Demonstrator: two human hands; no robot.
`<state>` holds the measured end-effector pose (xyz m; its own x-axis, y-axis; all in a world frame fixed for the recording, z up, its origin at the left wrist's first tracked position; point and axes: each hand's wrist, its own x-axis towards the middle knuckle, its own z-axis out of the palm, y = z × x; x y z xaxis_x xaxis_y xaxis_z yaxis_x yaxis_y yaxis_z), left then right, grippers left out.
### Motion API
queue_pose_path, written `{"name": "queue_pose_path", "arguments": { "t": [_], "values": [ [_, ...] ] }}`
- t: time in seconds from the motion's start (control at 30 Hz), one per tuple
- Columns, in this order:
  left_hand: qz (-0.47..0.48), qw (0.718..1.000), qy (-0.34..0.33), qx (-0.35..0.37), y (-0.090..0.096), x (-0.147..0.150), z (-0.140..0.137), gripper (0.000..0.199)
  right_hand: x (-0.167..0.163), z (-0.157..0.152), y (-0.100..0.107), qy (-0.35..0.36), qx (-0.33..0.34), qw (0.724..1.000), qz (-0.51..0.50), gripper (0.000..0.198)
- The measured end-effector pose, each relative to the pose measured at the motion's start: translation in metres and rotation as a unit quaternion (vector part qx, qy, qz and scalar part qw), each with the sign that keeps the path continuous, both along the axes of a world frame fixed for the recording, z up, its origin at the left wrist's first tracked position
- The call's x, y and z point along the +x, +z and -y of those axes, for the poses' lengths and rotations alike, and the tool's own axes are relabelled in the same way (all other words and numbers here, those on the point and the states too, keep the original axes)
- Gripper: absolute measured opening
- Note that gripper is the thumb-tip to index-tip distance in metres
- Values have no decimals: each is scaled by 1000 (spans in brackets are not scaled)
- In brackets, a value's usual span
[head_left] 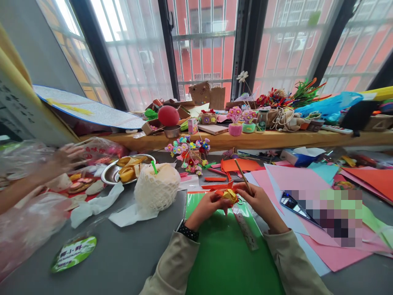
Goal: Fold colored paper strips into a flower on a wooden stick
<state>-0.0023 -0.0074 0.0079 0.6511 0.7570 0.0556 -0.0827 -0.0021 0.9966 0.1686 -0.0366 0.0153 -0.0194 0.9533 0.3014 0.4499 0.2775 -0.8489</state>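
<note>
The left hand is pinching a yellow-and-red folded paper piece near the twelve o'clock edge of a glossy green sheet, its fingers grasping the piece from the eight o'clock side. The right hand is grasping a slim brown stick, perhaps a pencil, whose upper end is pointing toward eleven o'clock; whether its fingertips are also touching the paper I cannot tell. Shaping the paper seems to be the step in hand, and the next move appears to be calling for a steady left pinch and light right-hand pressure. From the piece, a clear ruler is lying toward five o'clock and a net-wrapped coconut is standing toward nine. Well apart, between nine and ten, another person's blurred hand is hanging beside a printed plastic bag.
</note>
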Motion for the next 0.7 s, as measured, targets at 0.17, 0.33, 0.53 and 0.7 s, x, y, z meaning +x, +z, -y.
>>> {"name": "queue_pose_path", "arguments": {
  "t": [0.17,0.33,0.53,0.7],
  "values": [
    [-9,1000,4,8,-2,-1,-1,28,1,-1,1,-3,2,1000,-3,21],
    [-5,1000,5,-1,-5,0,-2,28,-1,0,0,-22,14,999,32,22],
    [-12,999,24,-37,-6,3,0,32,-8,2,-1,-77,32,990,115,19],
    [-16,996,40,-74,-7,3,0,37,-14,4,0,-127,57,978,153,16]
  ]
}}
